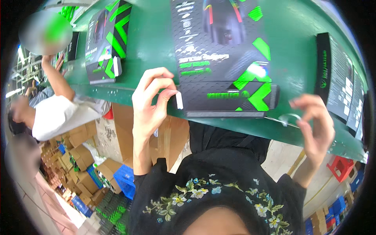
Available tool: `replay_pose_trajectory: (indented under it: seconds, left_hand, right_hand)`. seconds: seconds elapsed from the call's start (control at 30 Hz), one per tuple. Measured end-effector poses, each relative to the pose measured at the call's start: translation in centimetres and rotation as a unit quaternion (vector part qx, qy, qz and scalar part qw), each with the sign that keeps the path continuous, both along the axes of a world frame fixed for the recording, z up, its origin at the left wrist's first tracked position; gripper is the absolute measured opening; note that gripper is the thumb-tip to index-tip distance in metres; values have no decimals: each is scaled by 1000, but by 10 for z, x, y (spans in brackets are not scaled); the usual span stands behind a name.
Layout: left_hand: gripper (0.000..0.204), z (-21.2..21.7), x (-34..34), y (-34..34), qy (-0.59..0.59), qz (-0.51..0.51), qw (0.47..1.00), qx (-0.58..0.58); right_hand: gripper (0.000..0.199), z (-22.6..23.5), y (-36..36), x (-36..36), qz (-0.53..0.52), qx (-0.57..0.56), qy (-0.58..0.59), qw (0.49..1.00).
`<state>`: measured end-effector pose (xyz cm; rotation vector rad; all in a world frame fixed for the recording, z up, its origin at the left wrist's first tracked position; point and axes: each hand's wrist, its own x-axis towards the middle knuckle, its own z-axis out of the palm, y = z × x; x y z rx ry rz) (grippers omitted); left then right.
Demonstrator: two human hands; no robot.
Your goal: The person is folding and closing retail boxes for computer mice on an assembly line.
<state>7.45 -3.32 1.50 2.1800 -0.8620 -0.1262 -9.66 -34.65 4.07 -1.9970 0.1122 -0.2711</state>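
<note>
A black and green product box (223, 51) with a computer mouse pictured on it lies on the green table (156, 51) in front of me. My left hand (150, 102) is at the box's left end, with thumb and forefinger pinching a small white tab (179, 100) that sticks out there. My right hand (315, 125) hovers just off the box's right near corner. Its fingertips hold a small clear round sticker (290, 119) close to the table's edge.
A second black and green box (105, 43) lies further left on the table and a third (340, 78) to the right. Another person in a white sleeve (58, 113) works at the left. Cardboard cartons (78, 156), blue crates (125, 178) and a red stool (340, 166) stand on the floor below.
</note>
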Motion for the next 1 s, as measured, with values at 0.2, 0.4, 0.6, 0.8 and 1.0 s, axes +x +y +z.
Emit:
replay_pose_trajectory:
  seconds: [0.2,0.4,0.6,0.8,1.0]
  left_hand:
    - [10,-15,-32,45,166,110,947,-251]
    - [29,-48,-83,188,68,509,858,-10]
    - [20,-36,-110,198,12,611,757,232]
    - [10,-16,-55,145,-100,445,884,98]
    - [44,21,-17,-12,-237,-23,963,124]
  right_hand:
    - [14,-14,68,-2,138,384,21,913]
    - [22,-59,246,77,293,303,23,906]
    - [30,-73,203,37,329,200,-2,923]
    - [37,-8,59,8,254,-25,-8,967]
    - [55,-1,5,20,-2,-249,44,967]
